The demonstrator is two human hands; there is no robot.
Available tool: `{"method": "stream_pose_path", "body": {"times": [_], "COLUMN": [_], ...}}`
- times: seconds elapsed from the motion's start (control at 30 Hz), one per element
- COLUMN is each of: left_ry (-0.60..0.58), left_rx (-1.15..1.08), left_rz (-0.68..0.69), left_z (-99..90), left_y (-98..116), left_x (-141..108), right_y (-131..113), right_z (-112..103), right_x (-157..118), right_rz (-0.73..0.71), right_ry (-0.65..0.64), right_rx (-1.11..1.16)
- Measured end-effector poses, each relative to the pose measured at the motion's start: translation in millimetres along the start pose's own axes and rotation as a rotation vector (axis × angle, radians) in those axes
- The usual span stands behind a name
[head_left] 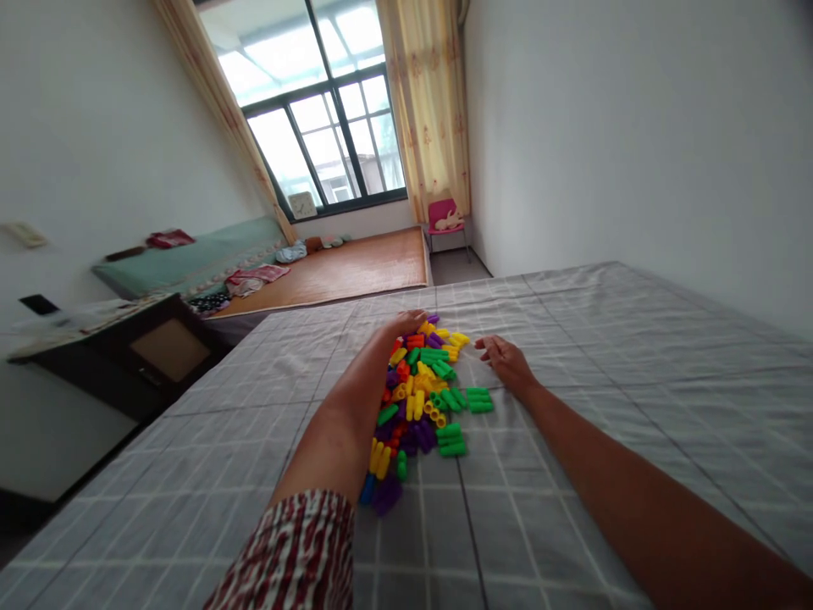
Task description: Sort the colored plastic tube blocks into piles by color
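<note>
A heap of plastic building blocks (416, 405), made of joined tubes in green, yellow, purple, red and blue, lies on the grey checked bedspread (546, 508). My left hand (406, 322) rests at the far end of the heap, its fingers reaching over purple and yellow pieces; the forearm hides the heap's left side. To the right, my right hand (503, 356) is held low over the cloth with loosely bent fingers and nothing visible in them. Its fingertips are close to a yellow block (460, 340). Green blocks (479, 400) lie nearer, on the heap's right edge.
Beyond the bedspread stands a low bed with a brown mat (356, 267), clothes lying on it. A dark cabinet (158, 352) is at the left. A pink chair (443, 213) with a soft toy stands by the curtain (428, 110). A white wall (635, 144) borders the right.
</note>
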State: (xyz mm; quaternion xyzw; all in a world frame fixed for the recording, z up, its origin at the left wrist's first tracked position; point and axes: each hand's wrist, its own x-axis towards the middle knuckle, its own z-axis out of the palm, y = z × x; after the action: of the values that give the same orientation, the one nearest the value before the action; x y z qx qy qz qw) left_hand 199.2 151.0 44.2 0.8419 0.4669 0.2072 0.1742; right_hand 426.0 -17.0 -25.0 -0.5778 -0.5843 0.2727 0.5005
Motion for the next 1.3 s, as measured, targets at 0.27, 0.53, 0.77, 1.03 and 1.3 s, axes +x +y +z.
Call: {"method": "stream_pose_path", "body": {"times": [0.27, 0.53, 0.77, 1.03, 1.3], "left_ry": [-0.456, -0.222, -0.243, 0.016, 0.145], "left_rx": [-0.109, 0.058, 0.249, 0.440, 0.457], "left_rz": [-0.088, 0.062, 0.143, 0.087, 0.347], "left_z": [-34.4, -95.6, -47.8, -21.7, -4.3], "left_y": [31, 17, 28, 49, 103], "left_x": [-46, -203, -329, -285, -283], "right_y": [-5, -20, -39, -72, -41], "right_z": [-3, -9, 10, 32, 7], "right_x": [-2, -10, -23, -43, -24], "right_rz": [-0.004, -0.112, -0.168, -0.209, 0.042], "right_ry": [-0.023, -0.045, -0.219, -0.424, -0.315], "right_rx": [-0.028, -0.414, -0.509, 0.163, 0.092]}}
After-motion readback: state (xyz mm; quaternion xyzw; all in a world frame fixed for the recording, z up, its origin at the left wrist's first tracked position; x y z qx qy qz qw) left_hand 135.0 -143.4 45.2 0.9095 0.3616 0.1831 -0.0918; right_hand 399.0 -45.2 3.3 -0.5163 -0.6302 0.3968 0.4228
